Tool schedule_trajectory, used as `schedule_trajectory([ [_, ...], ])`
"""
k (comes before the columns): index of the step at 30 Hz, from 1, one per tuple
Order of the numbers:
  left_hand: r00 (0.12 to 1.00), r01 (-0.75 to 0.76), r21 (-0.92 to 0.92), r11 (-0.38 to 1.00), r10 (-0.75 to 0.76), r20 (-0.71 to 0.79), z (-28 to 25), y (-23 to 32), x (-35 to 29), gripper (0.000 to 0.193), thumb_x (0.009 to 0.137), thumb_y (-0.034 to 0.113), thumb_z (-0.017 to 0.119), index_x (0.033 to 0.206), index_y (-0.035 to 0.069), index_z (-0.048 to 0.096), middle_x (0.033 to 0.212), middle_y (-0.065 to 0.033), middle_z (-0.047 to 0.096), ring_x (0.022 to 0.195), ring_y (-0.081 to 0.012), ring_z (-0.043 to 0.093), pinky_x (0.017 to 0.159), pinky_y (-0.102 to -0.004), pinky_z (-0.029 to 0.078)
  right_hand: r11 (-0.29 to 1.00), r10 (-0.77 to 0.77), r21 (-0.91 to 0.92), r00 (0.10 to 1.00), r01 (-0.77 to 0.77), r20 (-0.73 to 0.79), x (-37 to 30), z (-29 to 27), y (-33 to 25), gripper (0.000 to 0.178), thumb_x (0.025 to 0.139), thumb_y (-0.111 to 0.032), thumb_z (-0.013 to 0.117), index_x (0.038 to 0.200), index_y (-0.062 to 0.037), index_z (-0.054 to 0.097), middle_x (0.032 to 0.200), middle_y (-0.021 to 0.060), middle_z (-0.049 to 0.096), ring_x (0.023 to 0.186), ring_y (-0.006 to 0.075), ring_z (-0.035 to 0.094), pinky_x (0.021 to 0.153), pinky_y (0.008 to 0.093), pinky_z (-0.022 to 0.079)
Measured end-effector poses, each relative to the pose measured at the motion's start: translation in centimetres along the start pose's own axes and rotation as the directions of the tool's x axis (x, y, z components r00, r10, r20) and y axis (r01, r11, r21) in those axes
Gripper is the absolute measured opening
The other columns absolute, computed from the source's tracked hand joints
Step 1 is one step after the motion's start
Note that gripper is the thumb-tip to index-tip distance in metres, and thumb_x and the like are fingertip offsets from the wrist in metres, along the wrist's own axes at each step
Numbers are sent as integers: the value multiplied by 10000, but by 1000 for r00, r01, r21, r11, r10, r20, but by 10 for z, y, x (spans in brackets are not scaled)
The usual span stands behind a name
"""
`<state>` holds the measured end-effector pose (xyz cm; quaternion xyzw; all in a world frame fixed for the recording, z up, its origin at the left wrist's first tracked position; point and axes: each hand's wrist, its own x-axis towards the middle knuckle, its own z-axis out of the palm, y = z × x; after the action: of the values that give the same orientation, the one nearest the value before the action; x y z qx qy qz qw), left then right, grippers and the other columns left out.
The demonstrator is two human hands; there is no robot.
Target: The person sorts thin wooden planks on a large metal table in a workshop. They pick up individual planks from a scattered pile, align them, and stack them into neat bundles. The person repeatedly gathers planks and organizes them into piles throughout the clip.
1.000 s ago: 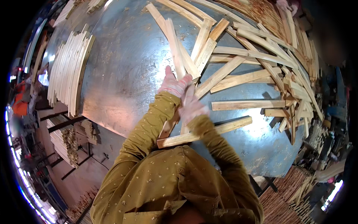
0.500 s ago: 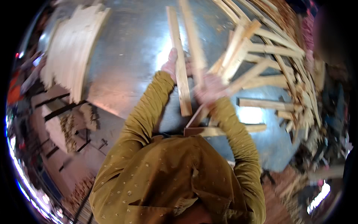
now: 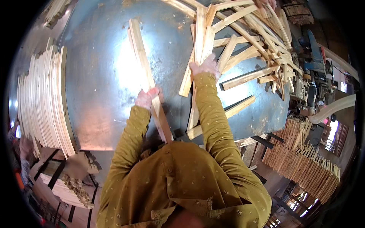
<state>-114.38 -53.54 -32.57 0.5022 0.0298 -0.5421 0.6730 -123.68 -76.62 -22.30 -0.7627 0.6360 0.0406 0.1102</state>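
My left hand (image 3: pixel 148 98) is closed around a pair of pale wooden strips (image 3: pixel 141 57), laid side by side and slanting over the metal table, their near ends close to my body. To the right, my right hand (image 3: pixel 206 66) grips a wooden strip (image 3: pixel 200 36) at the near end of the loose pile. Its fingertips are partly hidden by the wood, so whether it holds one strip or two is unclear. Just left of that hand a shorter strip (image 3: pixel 185 81) lies on the tabletop. Another strip (image 3: pixel 239 108) rests beyond my right forearm.
A metal-topped table (image 3: pixel 99 76) spreads before me. Neatly lined-up strips (image 3: pixel 43 98) stand along its left edge. Loose strips (image 3: pixel 262 41) heap at the far right, where another person's hand (image 3: pixel 266 3) shows. Stacked wood (image 3: pixel 300 167) stands off the table at lower right.
My right hand has gone from beside the left hand to the loose pile. The left hand now has two strips together instead of one plainly seen. My view has shifted, showing more at right.
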Motion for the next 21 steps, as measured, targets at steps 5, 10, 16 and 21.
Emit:
schedule_trajectory([
  [5, 982, -185, 99, 978, 182, 40, -17, -21, -4, 539, 844, 341, 766, 1192, 2, 533, 920, -105, 646, 745, -212, 631, 666, -338, 554, 897, -327, 190, 888, 399, -322, -21, 14, -28, 554, 846, -384, 678, 1227, 10, 596, 1049, 198, 662, 987, 353, 662, 844, 454, 539],
  [10, 974, -168, 48, 985, 158, 161, 16, 15, -22, 747, 808, 395, 806, 1378, 44, 474, 1093, -65, 612, 994, -196, 601, 779, -333, 543, 588, -331, 787, 943, 187, 23, -65, 20, -103, 784, 937, -559, 509, 1500, -38, 346, 1488, 236, 390, 1341, 398, 437, 1105, 428, 381],
  [16, 957, 156, -280, 947, -75, 281, 10, 20, -30, 568, 796, 292, 811, 1222, -3, 578, 996, -148, 676, 827, -269, 682, 730, -415, 590, 981, -76, 184, 996, 68, 40, 16, 23, -8, 937, 749, -537, 756, 1428, -35, 351, 1298, 197, 544, 1222, 336, 538, 1011, 441, 445],
  [21, 987, 28, -110, 994, -10, 160, 2, 27, -19, 525, 798, 320, 817, 1165, 0, 620, 973, -148, 695, 836, -278, 698, 745, -425, 599, 907, -205, 362, 976, 216, -68, -2, 44, 2, 552, 882, -448, 621, 1266, -63, 524, 986, 169, 642, 857, 385, 666, 785, 511, 537],
])
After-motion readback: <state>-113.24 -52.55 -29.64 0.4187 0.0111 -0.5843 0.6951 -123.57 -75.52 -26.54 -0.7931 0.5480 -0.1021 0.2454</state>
